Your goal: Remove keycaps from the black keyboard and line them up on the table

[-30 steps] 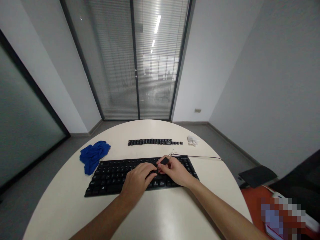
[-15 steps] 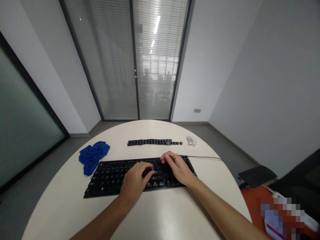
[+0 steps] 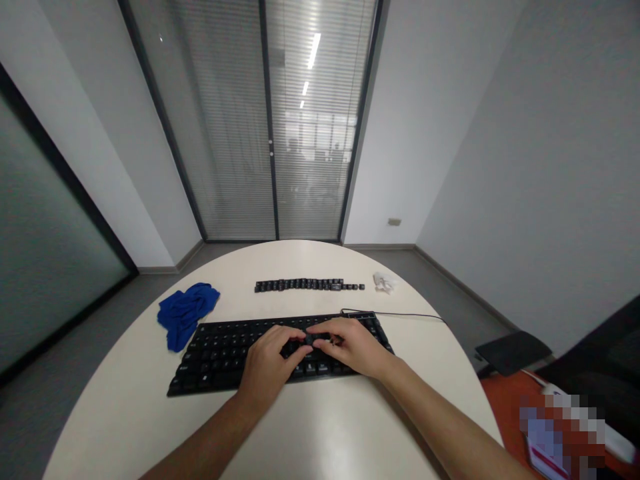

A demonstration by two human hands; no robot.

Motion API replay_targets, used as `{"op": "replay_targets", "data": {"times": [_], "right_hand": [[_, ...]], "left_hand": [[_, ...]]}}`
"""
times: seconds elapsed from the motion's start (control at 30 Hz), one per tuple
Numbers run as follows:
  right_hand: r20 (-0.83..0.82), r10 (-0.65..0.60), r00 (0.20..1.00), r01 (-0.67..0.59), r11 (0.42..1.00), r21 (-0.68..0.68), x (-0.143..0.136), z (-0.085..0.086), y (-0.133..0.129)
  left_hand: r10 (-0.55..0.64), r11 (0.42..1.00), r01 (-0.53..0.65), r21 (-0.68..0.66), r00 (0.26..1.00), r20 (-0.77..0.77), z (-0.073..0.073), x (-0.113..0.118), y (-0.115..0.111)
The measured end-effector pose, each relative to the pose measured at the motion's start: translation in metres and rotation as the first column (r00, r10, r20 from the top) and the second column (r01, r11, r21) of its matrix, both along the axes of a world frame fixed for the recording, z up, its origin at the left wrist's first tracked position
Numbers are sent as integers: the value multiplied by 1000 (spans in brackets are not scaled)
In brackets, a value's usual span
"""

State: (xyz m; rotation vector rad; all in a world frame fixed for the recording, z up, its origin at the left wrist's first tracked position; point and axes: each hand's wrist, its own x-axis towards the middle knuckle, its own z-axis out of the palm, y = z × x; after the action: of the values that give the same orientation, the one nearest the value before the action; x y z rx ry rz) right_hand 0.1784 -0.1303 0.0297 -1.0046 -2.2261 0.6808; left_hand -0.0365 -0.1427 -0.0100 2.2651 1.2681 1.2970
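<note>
A black keyboard [image 3: 220, 352] lies across the table in front of me, some of its keys hidden beneath my hands. My left hand [image 3: 270, 357] hovers over its middle, thumb and fingertips closed on a small dark keycap [image 3: 309, 339]. From the other side, my right hand [image 3: 355, 347] brings its thumb and index finger to the same keycap, and the fingertips of both hands nearly meet there. Beyond the keyboard, several loose keycaps [image 3: 300, 285] stand in two rows, with a few single ones trailing at the right end.
A crumpled blue cloth [image 3: 187, 313] lies at the left, close to the keyboard's corner. A crumpled white tissue [image 3: 384, 283] sits at the back right. The keyboard's cable [image 3: 410, 314] runs off the right edge of the round table [image 3: 320, 427]. A chair [image 3: 515, 351] stands at the right.
My right hand has come down and left from above the keyboard's right part, its fingers now at the keycap in my left hand. The left hand has stayed put.
</note>
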Motion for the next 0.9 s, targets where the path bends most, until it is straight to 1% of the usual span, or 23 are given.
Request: {"op": "replay_targets", "data": {"times": [0.13, 0.3, 0.4, 0.5, 0.53, 0.6, 0.63, 0.7, 0.77, 0.8, 0.9], "right_hand": [[17, 31, 999, -31, 999, 19, 0, -1, -1], [35, 7, 999, -9, 998, 67, 2, 0, 0], [20, -68, 997, 66, 993, 102, 14, 4, 7], [17, -233, 972, 227, 960, 162, 41, 7, 21], [32, -307, 951, 297, 938, 180, 54, 7, 26], [36, -469, 883, 451, 866, 215, 80, 4, 38], [57, -532, 845, 510, 833, 213, 92, 1, 44], [143, -615, 776, 587, 786, 194, 114, -5, 55], [249, -663, 706, 640, 748, 176, 127, -11, 65], [306, -670, 677, 654, 738, 169, 131, -14, 70], [399, -677, 619, 678, 717, 164, 132, -20, 83]], "left_hand": [[-7, 1000, 7, 4, 1000, -6, 0, 1, 0], [-15, 1000, 14, -26, 999, -33, 1, 1, -1], [-6, 999, 1, -50, 995, -99, 1, 2, -1], [-5, 999, -3, -44, 986, -166, 1, 2, -1], [-6, 999, -1, -39, 984, -178, 1, 2, -2], [-13, 999, 7, -33, 981, -193, 1, 2, -2], [-17, 999, 10, -36, 980, -199, 1, 2, -2], [-24, 999, 13, -51, 977, -210, 1, 2, -2], [-25, 997, 9, -72, 976, -218, 1, 1, -2], [-24, 996, 6, -84, 975, -222, 1, 1, -2], [-21, 994, -5, -112, 972, -236, 3, 1, -3]]}}
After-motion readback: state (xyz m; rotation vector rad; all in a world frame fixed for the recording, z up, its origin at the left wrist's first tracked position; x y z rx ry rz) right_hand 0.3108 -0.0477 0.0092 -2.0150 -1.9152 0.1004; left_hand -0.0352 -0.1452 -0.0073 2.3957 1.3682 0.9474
